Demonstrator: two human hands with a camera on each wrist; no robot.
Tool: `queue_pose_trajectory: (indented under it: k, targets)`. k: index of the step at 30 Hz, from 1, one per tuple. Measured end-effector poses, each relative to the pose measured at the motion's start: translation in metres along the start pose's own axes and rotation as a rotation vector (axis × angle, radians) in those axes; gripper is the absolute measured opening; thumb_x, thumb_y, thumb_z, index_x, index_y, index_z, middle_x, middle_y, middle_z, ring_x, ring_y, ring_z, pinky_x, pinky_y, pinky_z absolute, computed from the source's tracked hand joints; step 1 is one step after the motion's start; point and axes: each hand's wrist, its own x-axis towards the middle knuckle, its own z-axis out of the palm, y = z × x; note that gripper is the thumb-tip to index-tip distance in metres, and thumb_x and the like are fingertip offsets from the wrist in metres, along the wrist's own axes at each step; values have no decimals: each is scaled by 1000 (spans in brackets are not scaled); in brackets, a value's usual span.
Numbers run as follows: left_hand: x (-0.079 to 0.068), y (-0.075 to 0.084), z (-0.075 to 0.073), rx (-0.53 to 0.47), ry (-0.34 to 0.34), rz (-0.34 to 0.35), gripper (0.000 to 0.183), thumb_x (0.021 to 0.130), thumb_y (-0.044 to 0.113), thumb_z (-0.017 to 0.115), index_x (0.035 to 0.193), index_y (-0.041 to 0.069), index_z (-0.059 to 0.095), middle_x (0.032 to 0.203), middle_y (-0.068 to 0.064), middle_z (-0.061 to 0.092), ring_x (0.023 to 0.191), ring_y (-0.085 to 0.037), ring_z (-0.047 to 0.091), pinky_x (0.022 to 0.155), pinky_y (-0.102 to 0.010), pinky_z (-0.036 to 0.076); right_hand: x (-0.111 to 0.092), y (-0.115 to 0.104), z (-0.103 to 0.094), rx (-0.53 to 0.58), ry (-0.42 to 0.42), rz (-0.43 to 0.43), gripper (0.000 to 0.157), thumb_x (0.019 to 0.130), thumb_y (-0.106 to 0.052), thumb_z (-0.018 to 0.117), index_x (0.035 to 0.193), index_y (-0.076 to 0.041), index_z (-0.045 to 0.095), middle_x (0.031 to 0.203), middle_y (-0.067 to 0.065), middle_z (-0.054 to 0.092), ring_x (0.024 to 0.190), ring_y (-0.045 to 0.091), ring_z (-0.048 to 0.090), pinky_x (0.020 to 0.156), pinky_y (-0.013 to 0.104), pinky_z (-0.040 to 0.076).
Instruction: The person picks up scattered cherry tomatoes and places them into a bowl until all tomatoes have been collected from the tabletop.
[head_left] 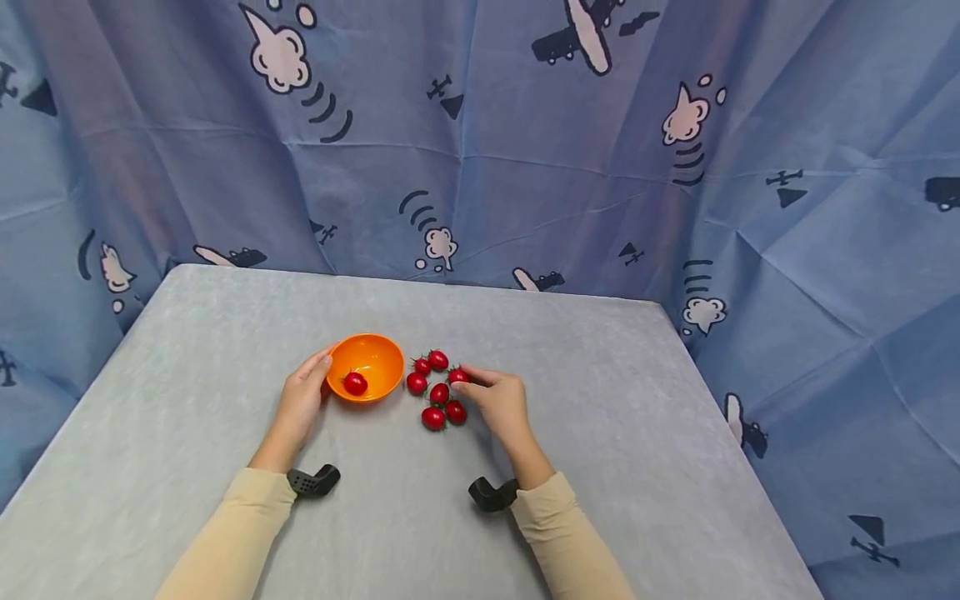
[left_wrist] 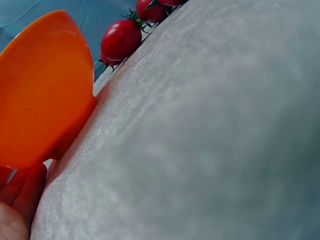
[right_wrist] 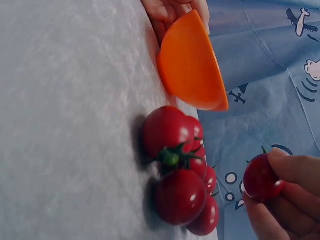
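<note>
An orange bowl [head_left: 386, 367] stands on the table left of the middle, with one cherry tomato [head_left: 355, 383] lying inside. My left hand [head_left: 302, 402] grips the bowl's left side, its thumb near the rim; in the left wrist view, fingers [left_wrist: 29, 192] show against the bowl's outer wall. Between thumb and fingers, my right hand [head_left: 501, 408] pinches a cherry tomato [right_wrist: 262, 177], held up off the table in the right wrist view. Below and left of that hand, several more red cherry tomatoes [head_left: 432, 418] with green stems lie in a loose cluster right of the bowl.
A pale grey cloth covers the table [head_left: 645, 467]. Behind it and at its sides hangs a blue curtain [head_left: 525, 208] printed with planes and clouds. A dark camera mount [head_left: 491, 495] sits on the right wrist, and another [head_left: 315, 481] on the left.
</note>
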Motion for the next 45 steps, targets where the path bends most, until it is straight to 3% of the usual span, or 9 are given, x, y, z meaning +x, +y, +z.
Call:
queue_pose_trajectory:
  k: [10,16,21,28,35,42,45]
  targets:
    - [2,2,2,-13,3,9,55,107,40,40,154,12,38,162,-3,35,152,-16,27,125,-37,26,5,-12,6,46,-44,54,33,81,-22,83,112,-10,77,115,11,74,103,20,73,90,36,60]
    - [3,3,4,-31,-4,25,53,107,36,40,153,10,39,161,-4,36,151,-15,28,125,-35,27,9,-15,9,41,-58,39,34,81,-21,83,113,-10,77,114,10,75,99,21,74,91,37,60]
    - [4,2,4,-48,-14,37,51,108,32,39,153,8,38,161,-5,36,150,-15,30,124,-34,27,10,-17,14,21,-57,14,32,81,-20,83,111,-10,78,114,11,75,102,22,72,89,36,61]
    - [5,1,4,-24,4,29,54,107,38,40,153,9,39,161,-5,36,151,-17,29,124,-37,28,12,-25,21,2,-44,-19,30,80,-20,84,108,-13,79,112,10,75,116,25,67,99,42,56]
    - [6,1,2,-35,1,38,53,108,35,39,153,7,38,161,-6,36,151,-17,29,125,-36,27,16,-33,28,-9,-73,-17,31,80,-23,83,109,-15,79,114,8,75,119,25,65,104,44,52]
    - [6,0,0,-52,3,30,51,108,33,40,153,7,39,160,-6,37,150,-16,31,124,-34,27,18,-37,38,-25,-105,-34,32,80,-26,83,110,-16,79,110,8,76,93,23,71,85,34,58]
    - [4,-2,-1,-34,0,22,52,108,34,40,153,9,39,160,-5,37,150,-16,30,124,-35,28,16,-39,41,-24,-122,-20,31,81,-26,83,110,-17,79,111,8,76,95,20,71,86,33,59]
